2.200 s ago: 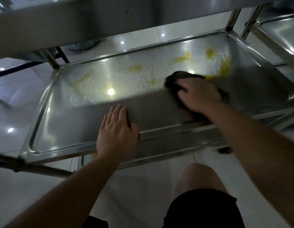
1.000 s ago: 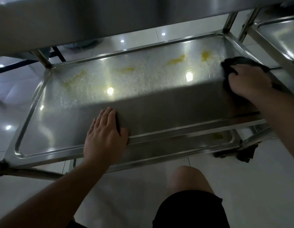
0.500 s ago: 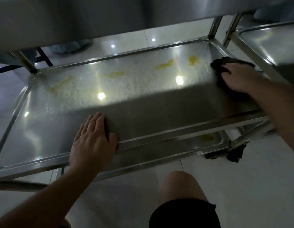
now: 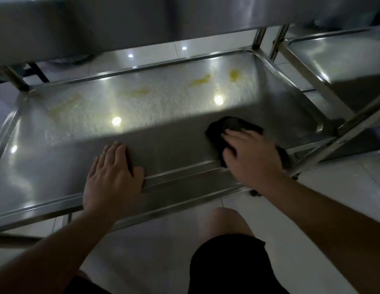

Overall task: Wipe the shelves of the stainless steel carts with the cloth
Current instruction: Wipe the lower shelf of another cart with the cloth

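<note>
A stainless steel cart shelf point(image 4: 57, 158) fills the view below me, with several yellow smears point(image 4: 199, 81) along its far half. My right hand point(image 4: 251, 155) presses flat, fingers spread, on a dark cloth point(image 4: 231, 125) at the near right of the shelf. My left hand point(image 4: 112, 177) rests flat on the shelf's front rim, fingers straight. Most of the cloth is hidden under my right hand.
The cart's upper shelf point(image 4: 142, 24) overhangs the top of the view. A second steel cart point(image 4: 337, 58) stands close on the right, its legs crossing near the shelf corner. White floor tiles and my knee point(image 4: 223, 221) lie below the front rim.
My right hand has slid the cloth from the far right corner toward the near middle-right of the shelf. The left hand has stayed on the front rim.
</note>
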Tool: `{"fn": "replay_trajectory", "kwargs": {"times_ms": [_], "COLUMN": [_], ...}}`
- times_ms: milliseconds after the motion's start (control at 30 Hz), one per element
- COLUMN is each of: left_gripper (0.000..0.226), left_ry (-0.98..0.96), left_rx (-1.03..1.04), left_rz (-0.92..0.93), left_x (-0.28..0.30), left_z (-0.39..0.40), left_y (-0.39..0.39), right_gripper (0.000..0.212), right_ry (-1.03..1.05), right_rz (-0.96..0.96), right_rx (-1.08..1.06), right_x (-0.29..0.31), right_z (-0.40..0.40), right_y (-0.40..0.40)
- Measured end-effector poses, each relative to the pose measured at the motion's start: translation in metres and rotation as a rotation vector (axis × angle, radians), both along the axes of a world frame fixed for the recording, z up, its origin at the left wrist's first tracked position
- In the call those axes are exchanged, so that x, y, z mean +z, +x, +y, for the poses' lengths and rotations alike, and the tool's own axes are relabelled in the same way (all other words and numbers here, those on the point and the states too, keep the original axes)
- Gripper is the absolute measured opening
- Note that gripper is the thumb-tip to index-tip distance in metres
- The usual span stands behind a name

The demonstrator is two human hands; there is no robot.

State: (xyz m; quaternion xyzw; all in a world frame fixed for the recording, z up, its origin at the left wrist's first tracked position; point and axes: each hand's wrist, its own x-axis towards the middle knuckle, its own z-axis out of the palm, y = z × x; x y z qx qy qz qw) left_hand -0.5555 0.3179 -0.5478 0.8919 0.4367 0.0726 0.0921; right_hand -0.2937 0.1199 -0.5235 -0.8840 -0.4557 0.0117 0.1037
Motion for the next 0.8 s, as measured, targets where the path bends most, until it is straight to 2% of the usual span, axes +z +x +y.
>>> {"fn": "replay_trajectory", "kwargs": {"times_ms": [67,133,200,300,400,500,667,800], "left_gripper": [0.077,0.078,0.079,0.078,0.077,0.074,0.074,0.079], "left_ry": [0.001,-0.001,0.003,0.008,0.025,0.059,0.060,0.037], "left_rx": [0.000,0.010,0.015,0.000,-0.007,0.003,0.003,0.012], "left_rz": [0.001,0.002,0.002,-0.003,-0.016,-0.017,-0.001,0.000], "left_x": [-0.001,0.000,0.001,0.002,-0.002,-0.008,-0.012,-0.010], "left_z": [0.000,0.001,0.000,-0.002,-0.001,0.002,0.007,0.004], "left_y": [0.000,0.001,0.002,0.002,0.002,0.003,0.007,0.007], "right_gripper": [0.054,0.053,0.052,0.053,0.057,0.050,0.039,0.039], "right_ry": [0.024,0.040,0.037,-0.007,0.037,0.172,0.351,0.368], "right_rz": [-0.015,-0.031,-0.015,-0.009,-0.062,-0.060,-0.118,-0.108], "right_rx": [0.155,0.204,0.049,-0.408,-0.569,-0.472,-0.099,0.077], "right_x": [-0.004,-0.004,-0.002,0.002,-0.002,-0.008,-0.039,-0.052], "right_z": [0.004,-0.002,-0.011,-0.040,-0.060,-0.037,0.016,0.052], "right_y": [-0.013,0.009,0.055,0.119,0.122,0.063,-0.092,-0.138]}}
